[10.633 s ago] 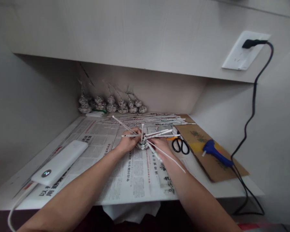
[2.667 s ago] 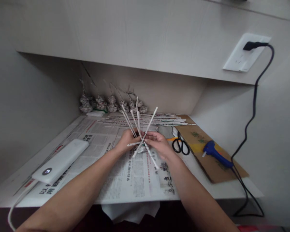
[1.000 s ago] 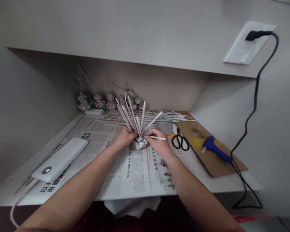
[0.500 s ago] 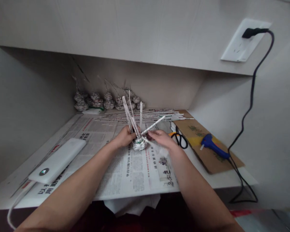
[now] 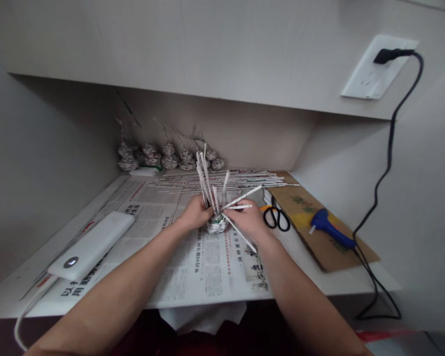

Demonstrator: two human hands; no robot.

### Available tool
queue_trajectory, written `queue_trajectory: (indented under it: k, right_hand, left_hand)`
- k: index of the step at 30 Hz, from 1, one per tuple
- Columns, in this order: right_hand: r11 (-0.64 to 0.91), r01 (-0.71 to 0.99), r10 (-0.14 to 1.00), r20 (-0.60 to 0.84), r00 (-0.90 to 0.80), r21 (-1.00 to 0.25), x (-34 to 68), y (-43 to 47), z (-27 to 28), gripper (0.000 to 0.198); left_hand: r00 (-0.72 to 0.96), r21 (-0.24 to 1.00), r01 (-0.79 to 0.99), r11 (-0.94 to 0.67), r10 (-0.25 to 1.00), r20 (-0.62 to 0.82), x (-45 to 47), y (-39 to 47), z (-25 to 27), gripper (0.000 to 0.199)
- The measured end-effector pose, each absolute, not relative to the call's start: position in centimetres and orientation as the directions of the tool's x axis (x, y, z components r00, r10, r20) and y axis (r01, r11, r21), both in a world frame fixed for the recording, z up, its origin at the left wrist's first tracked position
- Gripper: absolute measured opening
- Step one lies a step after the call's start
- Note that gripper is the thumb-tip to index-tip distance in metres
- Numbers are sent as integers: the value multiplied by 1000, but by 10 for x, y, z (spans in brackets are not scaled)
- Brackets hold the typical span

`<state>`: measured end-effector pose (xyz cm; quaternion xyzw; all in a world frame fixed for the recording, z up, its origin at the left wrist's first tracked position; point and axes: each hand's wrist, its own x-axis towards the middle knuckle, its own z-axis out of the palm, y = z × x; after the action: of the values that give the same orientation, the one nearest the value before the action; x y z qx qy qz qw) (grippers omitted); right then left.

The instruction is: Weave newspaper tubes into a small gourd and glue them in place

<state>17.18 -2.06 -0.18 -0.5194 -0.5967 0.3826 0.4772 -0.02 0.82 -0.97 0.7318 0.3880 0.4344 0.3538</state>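
Note:
A small round piece woven from rolled newspaper (image 5: 216, 225) rests on the newspaper sheets, with several paper sticks (image 5: 204, 180) rising and fanning out from its top. My left hand (image 5: 197, 211) is closed around its left side, thumb at the rim by the upright sticks. On the right side, my right hand (image 5: 245, 217) pinches a paper stick (image 5: 241, 206) close to the rim; its fingertips are partly hidden. One more stick (image 5: 243, 236) slants down toward me, under the right hand.
Loose paper sticks (image 5: 230, 179) lie behind the hands. Woven gourd shapes (image 5: 169, 157) line the back wall. Scissors (image 5: 276, 217) lie right, beside cardboard (image 5: 311, 232) bearing a blue glue gun (image 5: 332, 230) with a black cord. A white power bank (image 5: 92, 244) sits left on newspaper (image 5: 185, 277).
The sticks on the right have shifted: one now points right through my right hand, another slants down toward me. My left hand stays on the woven piece. The view has moved slightly.

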Motion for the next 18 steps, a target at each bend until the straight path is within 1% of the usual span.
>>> queue_trajectory:
  k: [3,5,7,9,11,14,16,18]
  right_hand:
    - [278,454,947,320,16,-846,170,-29,3,8]
    - [393,544,896,441,-45,-742,170,-31,5,7]
    - [494,591,840,524,-138,-637,172,-32,5,10]
    - [546,605,813,541,-215,-580,173,-31,5,13]
    - [558,607,810,531,-248,-566,173,-31,4,14]
    - [548,620,810,540,-227,-561,171,-32,1,13]
    - [520,621,823,537,-184,-586,168,-34,0,12]
    - [483,599,850,506,-146,-638,165,-35,-2,10]
  left_hand:
    - [293,834,308,-458,880,375,2,8,-12,12]
    - [271,853,289,-434,892,362,2,9,-14,14]
    - [237,889,247,-386,913,331,2,11,-15,16]
    - [199,916,218,-337,934,296,2,11,-15,17]
    - [182,924,209,-321,941,286,3,11,-14,17]
    - [195,909,212,-358,927,320,5,9,-13,15]
    - [166,900,235,-368,927,336,6,8,-14,14]
    - [121,904,252,-346,938,326,7,8,-15,13]
